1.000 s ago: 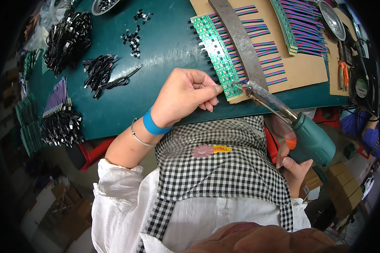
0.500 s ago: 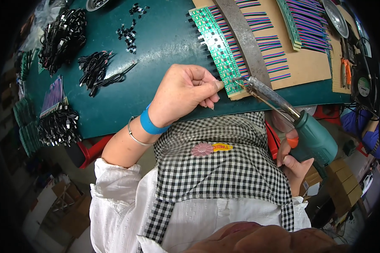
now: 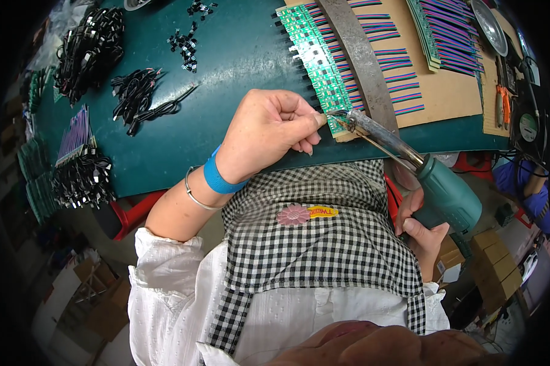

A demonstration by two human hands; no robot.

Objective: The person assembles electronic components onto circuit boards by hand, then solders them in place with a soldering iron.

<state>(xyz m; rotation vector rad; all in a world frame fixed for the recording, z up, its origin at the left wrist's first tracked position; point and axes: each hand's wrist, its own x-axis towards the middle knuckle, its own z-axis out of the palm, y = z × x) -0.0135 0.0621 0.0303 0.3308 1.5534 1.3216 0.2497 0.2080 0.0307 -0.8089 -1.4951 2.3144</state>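
My right hand [image 3: 424, 235] is wrapped round the handle of a green soldering gun [image 3: 449, 189]. Its metal barrel slants up and left, and the tip touches or hovers just over the near end of a strip of green circuit boards [image 3: 314, 58]. Beside that tip, my left hand [image 3: 275, 128] has thumb and forefinger pinched at the strip's left edge. Whatever is between those fingertips is too small to make out. Striped wires [image 3: 403, 85] run out from the strip's right side, under a flat metal bar [image 3: 360, 61] lying across them.
Cardboard [image 3: 452, 100] lies under the boards. Another wired stack of boards [image 3: 424, 36], a metal dish [image 3: 488, 27] and orange-handled pliers [image 3: 502, 107] are at the right. Black cable bundles [image 3: 89, 52] and small black connectors [image 3: 185, 49] occupy the left side of the green table [image 3: 238, 55].
The soldering gun has shifted slightly left, bringing its tip closer to my left fingertips. My left hand has moved very slightly right and keeps its pinch.
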